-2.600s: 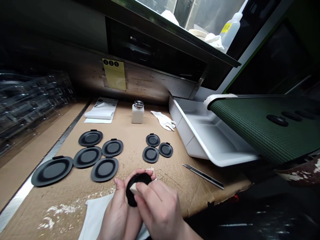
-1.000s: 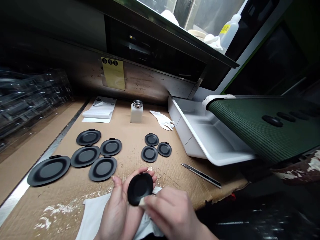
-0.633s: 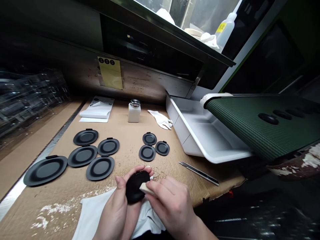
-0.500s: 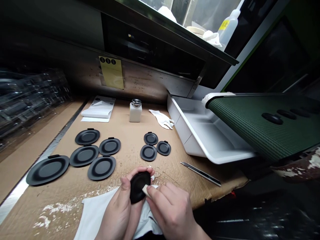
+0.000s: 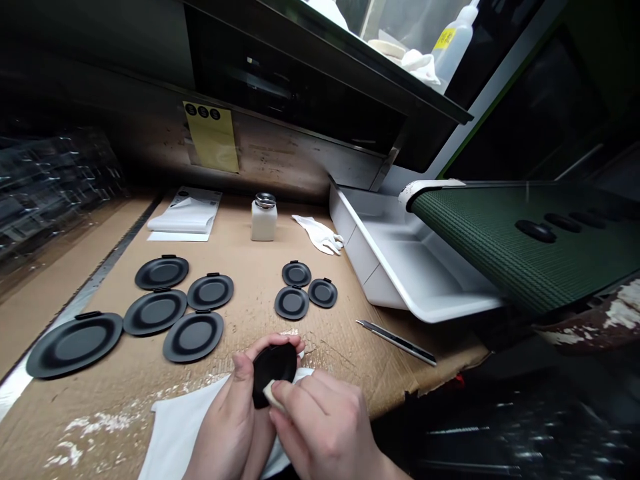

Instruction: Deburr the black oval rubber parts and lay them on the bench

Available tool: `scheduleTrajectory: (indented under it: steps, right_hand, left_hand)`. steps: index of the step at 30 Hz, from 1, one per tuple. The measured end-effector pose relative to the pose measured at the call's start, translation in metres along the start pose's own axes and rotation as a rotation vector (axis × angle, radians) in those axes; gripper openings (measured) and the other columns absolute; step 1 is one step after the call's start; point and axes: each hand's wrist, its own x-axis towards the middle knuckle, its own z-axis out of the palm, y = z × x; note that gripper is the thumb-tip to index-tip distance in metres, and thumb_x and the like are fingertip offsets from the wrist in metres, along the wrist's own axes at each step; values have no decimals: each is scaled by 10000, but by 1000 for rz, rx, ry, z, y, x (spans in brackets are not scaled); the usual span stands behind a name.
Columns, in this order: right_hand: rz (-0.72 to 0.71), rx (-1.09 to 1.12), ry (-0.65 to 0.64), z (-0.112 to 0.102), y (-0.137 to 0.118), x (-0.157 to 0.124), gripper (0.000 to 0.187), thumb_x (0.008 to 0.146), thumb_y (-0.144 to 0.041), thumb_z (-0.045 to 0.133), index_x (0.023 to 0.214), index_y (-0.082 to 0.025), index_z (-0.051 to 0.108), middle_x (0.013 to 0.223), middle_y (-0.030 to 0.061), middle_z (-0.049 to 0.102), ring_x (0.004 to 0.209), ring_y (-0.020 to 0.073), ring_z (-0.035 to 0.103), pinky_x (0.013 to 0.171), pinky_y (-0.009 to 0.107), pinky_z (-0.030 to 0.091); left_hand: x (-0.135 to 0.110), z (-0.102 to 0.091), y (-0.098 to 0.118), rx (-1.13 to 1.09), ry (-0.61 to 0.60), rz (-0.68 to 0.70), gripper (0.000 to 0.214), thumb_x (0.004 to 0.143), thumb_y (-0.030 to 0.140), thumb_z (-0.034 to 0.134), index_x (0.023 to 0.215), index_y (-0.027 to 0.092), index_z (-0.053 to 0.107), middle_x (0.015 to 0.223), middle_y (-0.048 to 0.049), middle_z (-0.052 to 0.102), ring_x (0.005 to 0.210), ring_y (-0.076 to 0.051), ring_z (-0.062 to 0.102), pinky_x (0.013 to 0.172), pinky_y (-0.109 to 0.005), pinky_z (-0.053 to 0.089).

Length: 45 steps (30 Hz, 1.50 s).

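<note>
A small black dish-shaped part (image 5: 276, 365) is cradled in my left hand (image 5: 231, 420), its hollow face turned up and toward my right hand. My right hand (image 5: 327, 420) pinches a pale, eraser-like block (image 5: 273, 395) and presses it against the part's lower edge. Under both hands lies a white cloth (image 5: 173, 427). Ahead of them sit three smaller black parts with tabs (image 5: 292, 303), grouped together. Several more black parts (image 5: 194, 336) of like shape lie to the left on the cardboard.
A utility knife (image 5: 396, 342) lies right of my hands. Behind it stands a grey-white bin (image 5: 370, 267) beside a green conveyor belt (image 5: 480, 233) carrying several black pieces. A white glove (image 5: 319, 236), a pump bottle (image 5: 264, 221) and papers (image 5: 185, 217) lie farther back. Stacked clear trays (image 5: 55, 180) stand left.
My right hand has moved the pale block left and down across the part to its lower edge. The whole view has shifted slightly.
</note>
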Motion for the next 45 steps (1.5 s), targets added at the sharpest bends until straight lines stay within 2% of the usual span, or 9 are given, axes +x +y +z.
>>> scheduleTrajectory:
  steps: [4, 10, 14, 21, 23, 29, 36, 42, 45]
  right_hand:
    - [22, -4, -18, -1, 2, -1, 190, 879, -205, 438, 931, -133, 605, 667, 37, 591, 592, 159, 504, 527, 270, 381]
    - [-47, -77, -7, -2, 2, 3, 180, 855, -172, 459, 918, -137, 624, 606, 18, 570, 542, 150, 475, 487, 273, 343]
    - [-92, -161, 0, -5, 11, 2, 182, 848, -159, 480, 963, -136, 619, 613, 12, 579, 558, 141, 468, 485, 276, 312]
    - [-314, -321, -26, -14, 31, 26, 208, 834, -187, 488, 987, -142, 620, 760, 26, 652, 618, 156, 474, 522, 317, 303]
    - [-294, -267, -22, -17, 38, 31, 206, 848, -204, 481, 996, -163, 617, 805, 20, 666, 651, 159, 490, 553, 322, 333]
    - [35, -38, 20, -32, 60, 12, 182, 861, -130, 504, 985, -200, 617, 824, 10, 667, 709, 134, 520, 631, 292, 391]
    - [-104, 10, 7, -31, 42, 6, 194, 886, -164, 464, 983, -182, 632, 841, 11, 682, 732, 143, 513, 633, 294, 398]
    - [-148, 9, -22, -27, 41, 20, 175, 870, -171, 498, 993, -183, 622, 885, 4, 684, 740, 150, 494, 637, 303, 384]
    - [-221, -34, -36, -18, 41, 33, 157, 870, -199, 496, 957, -188, 626, 858, -3, 683, 721, 150, 480, 626, 302, 373]
  left_hand:
    - [2, -3, -1, -8, -58, 12, 397, 816, 506, 449, 984, 192, 624, 1097, -80, 652, 1164, -212, 484, 1015, -300, 335]
    - [2, -2, -1, -19, 26, -17, 417, 803, 527, 456, 978, 187, 621, 1074, -86, 659, 1120, -220, 520, 1029, -346, 323]
    - [4, -1, 0, -80, -5, -33, 399, 818, 501, 448, 954, 171, 626, 1055, -105, 667, 1117, -216, 526, 990, -312, 369]
    - [6, 2, 5, -127, -23, -98, 341, 835, 437, 466, 967, 178, 645, 1081, -74, 658, 1104, -241, 538, 1003, -376, 368]
    - [6, 2, 5, -149, -10, -105, 345, 833, 435, 470, 975, 174, 647, 1068, -80, 665, 1097, -241, 547, 988, -371, 389]
    - [4, 3, 6, -154, 42, -111, 375, 861, 391, 433, 1011, 105, 623, 1110, -163, 647, 1118, -267, 540, 942, -348, 443]
    - [5, 1, 6, -149, 33, -116, 412, 827, 464, 466, 1001, 133, 639, 1132, -136, 645, 1124, -244, 537, 934, -315, 439]
    - [4, 2, 4, -129, -35, -120, 384, 834, 435, 472, 988, 134, 656, 1114, -116, 654, 1112, -250, 537, 1002, -376, 370]
    - [5, 0, 2, -118, 5, -106, 338, 821, 408, 508, 995, 159, 656, 1076, -93, 670, 1129, -235, 522, 1019, -370, 345]
